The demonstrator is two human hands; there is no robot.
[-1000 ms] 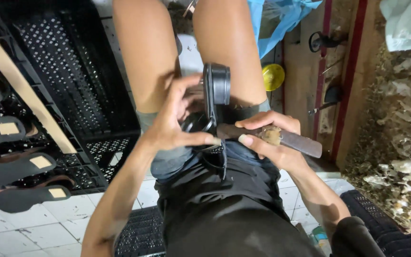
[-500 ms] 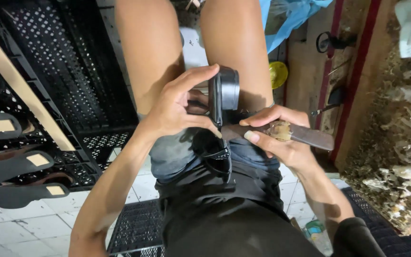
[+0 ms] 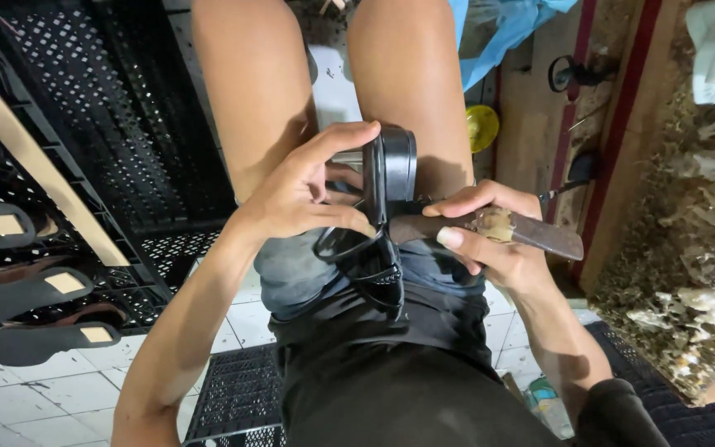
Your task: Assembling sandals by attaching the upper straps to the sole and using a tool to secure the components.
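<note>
At the left edge, dark sandal soles (image 3: 35,290) are laid in a row on a black perforated crate (image 3: 84,108). Over the lap, a black strapped sandal (image 3: 386,186) is held on edge by the left hand (image 3: 304,190), fingers curled around it, thumb pressed at its lower rim. Just to the right, a worn knife (image 3: 531,233) is gripped in the closed right hand (image 3: 482,236), its handle end brought against the sole. Trimming or scraping of the sole edge is judged to be in hand; a firm hold and a controlled stroke away from the left fingers are called for next.
</note>
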